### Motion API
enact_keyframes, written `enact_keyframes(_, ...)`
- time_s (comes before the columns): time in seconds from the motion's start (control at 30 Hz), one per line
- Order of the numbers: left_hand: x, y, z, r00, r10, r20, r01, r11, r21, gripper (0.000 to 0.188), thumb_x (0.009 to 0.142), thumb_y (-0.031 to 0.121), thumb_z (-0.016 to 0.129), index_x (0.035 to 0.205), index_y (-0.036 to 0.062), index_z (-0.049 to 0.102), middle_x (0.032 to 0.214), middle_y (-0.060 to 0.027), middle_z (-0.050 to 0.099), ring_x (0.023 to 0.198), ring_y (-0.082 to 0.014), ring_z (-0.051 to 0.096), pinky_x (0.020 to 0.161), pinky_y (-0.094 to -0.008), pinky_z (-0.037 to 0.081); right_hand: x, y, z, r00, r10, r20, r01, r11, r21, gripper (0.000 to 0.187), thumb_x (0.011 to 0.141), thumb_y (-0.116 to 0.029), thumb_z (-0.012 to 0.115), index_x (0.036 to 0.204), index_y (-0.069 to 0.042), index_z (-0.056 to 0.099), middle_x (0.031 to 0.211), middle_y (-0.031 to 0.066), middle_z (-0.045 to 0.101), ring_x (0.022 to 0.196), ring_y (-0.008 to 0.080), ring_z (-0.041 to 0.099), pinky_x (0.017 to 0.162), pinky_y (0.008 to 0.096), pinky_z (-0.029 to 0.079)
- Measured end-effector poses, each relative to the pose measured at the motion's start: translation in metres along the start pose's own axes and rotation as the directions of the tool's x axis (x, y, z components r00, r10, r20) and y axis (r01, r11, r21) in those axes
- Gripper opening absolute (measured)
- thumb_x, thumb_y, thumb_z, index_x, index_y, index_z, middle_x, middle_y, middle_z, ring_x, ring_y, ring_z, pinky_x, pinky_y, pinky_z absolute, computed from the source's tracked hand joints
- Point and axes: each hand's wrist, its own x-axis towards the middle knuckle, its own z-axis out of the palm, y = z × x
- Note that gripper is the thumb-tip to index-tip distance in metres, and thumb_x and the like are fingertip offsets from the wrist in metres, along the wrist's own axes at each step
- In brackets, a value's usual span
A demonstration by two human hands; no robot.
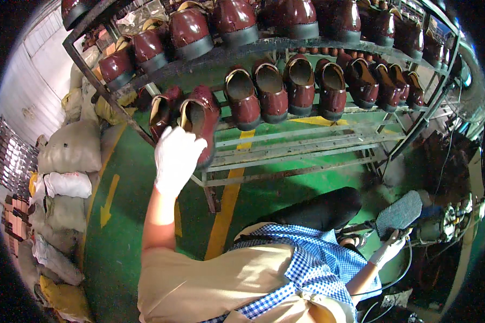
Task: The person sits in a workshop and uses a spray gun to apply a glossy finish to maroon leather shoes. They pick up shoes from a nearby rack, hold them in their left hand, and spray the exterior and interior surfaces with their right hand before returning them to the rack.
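Note:
My left hand (175, 161), in a white glove, is closed at the heel end of a glossy maroon shoe (206, 121) on the lower tier of a metal rack. Its fingers curl at the shoe's back edge, and the palm hides part of that heel. A second maroon shoe (164, 110) stands close on the left, its heel partly behind the glove. Low on the right, my gloved right hand (390, 248) has its fingers bent beside a grey mesh-textured flat pad (403, 212). A pale cable runs by that hand; its grip is too small to make out.
The metal rack (285, 156) carries several more maroon shoes (300, 83) on two tiers. Stuffed sacks (70, 148) line the left wall. Machinery (442, 226) with cables stands at the right. Yellow lines mark the green floor (129, 215).

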Motion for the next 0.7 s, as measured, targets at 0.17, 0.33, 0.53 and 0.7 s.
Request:
enact_keyframes(0.17,0.021,-0.094,0.032,0.986,-0.126,0.108,0.113,0.986,0.12,0.02,0.094,0.025,0.064,0.079,0.0121,0.067,0.083,-0.0075,0.065,0.084,-0.0294,0.061,0.08,-0.0444,0.047,-0.005,-0.014,-0.002,0.999,-0.014,0.04,0.011,0.997,0.073,0.064,0.11,-0.036,0.053,0.164,-0.006,0.036,0.158,0.0254,0.049,0.139,0.0368,0.053,0.115,0.0423,0.04)
enact_keyframes(0.33,0.039,-0.098,0.014,0.892,-0.317,0.324,0.255,0.942,0.218,0.027,0.095,0.037,0.068,0.101,0.011,0.072,0.097,-0.0126,0.065,0.099,-0.0353,0.066,0.082,-0.0493,0.052,-0.009,-0.03,-0.004,0.999,0.039,-0.002,-0.038,0.998,0.046,0.058,0.109,-0.038,0.056,0.151,0.001,0.048,0.136,0.0259,0.059,0.122,0.0369,0.059,0.105,0.0432,0.045)
enact_keyframes(0.53,0.082,-0.025,0.031,0.965,-0.121,0.23,0.177,0.954,-0.24,0.055,0.091,0.038,0.078,0.135,0.008,0.065,0.131,-0.0177,0.064,0.12,-0.0377,0.063,0.101,-0.0458,0.051,-0.012,-0.038,-0.009,0.988,0.145,0.059,-0.149,0.985,0.083,0.065,0.109,-0.037,0.056,0.161,-0.003,0.041,0.141,0.0229,0.059,0.124,0.0324,0.058,0.108,0.0407,0.043)
enact_keyframes(0.7,0.093,-0.009,0.064,0.931,-0.089,0.353,0.138,0.983,-0.118,0.064,0.088,0.041,0.081,0.132,-0.0029,0.064,0.132,-0.0217,0.067,0.123,-0.0366,0.064,0.107,-0.0439,0.05,-0.013,-0.061,-0.011,0.965,0.233,0.125,-0.244,0.966,0.088,0.061,0.109,-0.03,0.056,0.16,-0.002,0.042,0.141,0.0219,0.061,0.124,0.0304,0.059,0.108,0.0399,0.044)
